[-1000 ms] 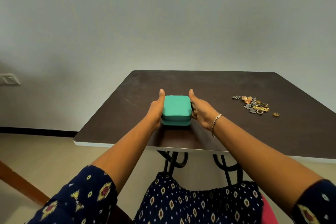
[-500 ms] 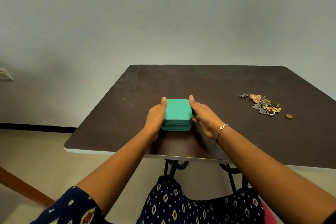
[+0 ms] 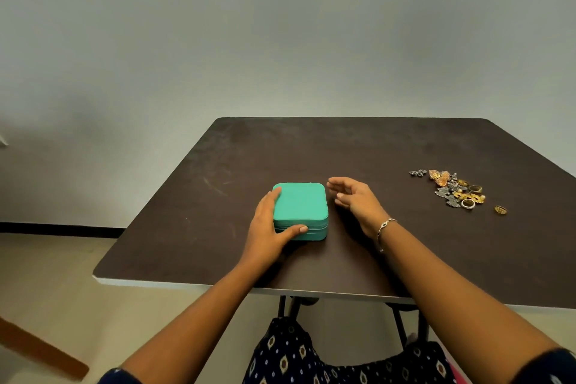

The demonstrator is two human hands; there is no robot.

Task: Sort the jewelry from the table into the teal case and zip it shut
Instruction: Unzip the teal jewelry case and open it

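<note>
The teal case (image 3: 300,206) lies closed on the dark table (image 3: 358,150), near its front edge. My left hand (image 3: 268,224) holds the case's left side, with the thumb across the front wall at the zip seam and a fingertip on the lid's left edge. My right hand (image 3: 355,196) hovers just right of the case, fingers loosely spread, touching nothing. A pile of jewelry (image 3: 455,188), silver and gold rings and earrings, lies at the table's right. One gold ring (image 3: 500,210) lies apart from the pile.
The table's front edge (image 3: 249,288) runs close to my lap. A grey wall stands behind the table, and the floor shows at the left.
My right hand has let go of the case and lifted away to the right. My left hand has shifted so its thumb wraps the front. The case has turned slightly.
</note>
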